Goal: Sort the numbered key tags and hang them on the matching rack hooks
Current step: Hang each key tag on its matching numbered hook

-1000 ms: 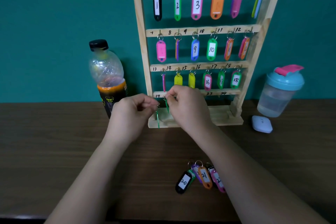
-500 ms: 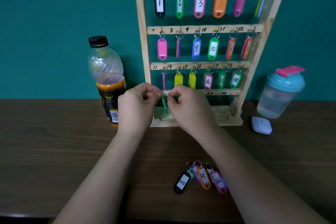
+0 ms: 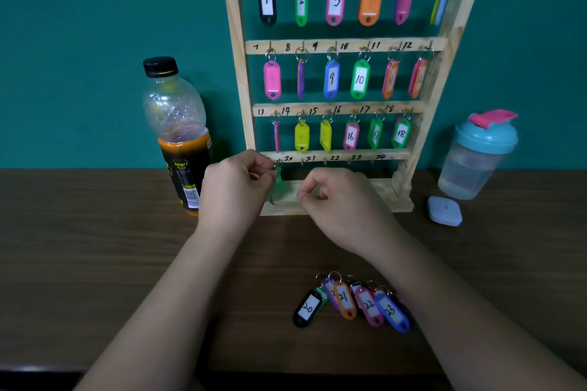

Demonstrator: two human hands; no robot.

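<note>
Green tag (image 3: 279, 182): slim and dark green with a metal ring on top. It hangs almost edge-on at the left end of the lowest rail of the rack (image 3: 236, 41), in front of the rack's base.
Rack: pale wood with four rails marked by handwritten numbers. It stands far on the counter (image 3: 95, 263) against a teal wall, and its upper three rails carry coloured tags.
Left hand (image 3: 235, 190): its grip pinches the green tag's ring, right up at the rail.
Right hand (image 3: 343, 200): just right of the green tag and apart from it. Its grip is curled in, thumb and forefinger tips close, with nothing seen between them.
Pile (image 3: 349, 301): loose tags near on the counter, beside the right forearm, reading black 20, orange 21, pink 22 and blue 23.
Sides: a bottle (image 3: 178, 136) stands left of the rack and a shaker (image 3: 479, 155) right of it.
Hard to read: the green tag's number, which is blurred and side-on. The tags under 6, 8 and 13 are also edge-on.
Hidden: the rail number above the green tag sits behind the left hand's fingers. A purple and a green tag in the pile lie mostly under the others.
Cut off: the rack's top, at the frame edge.
</note>
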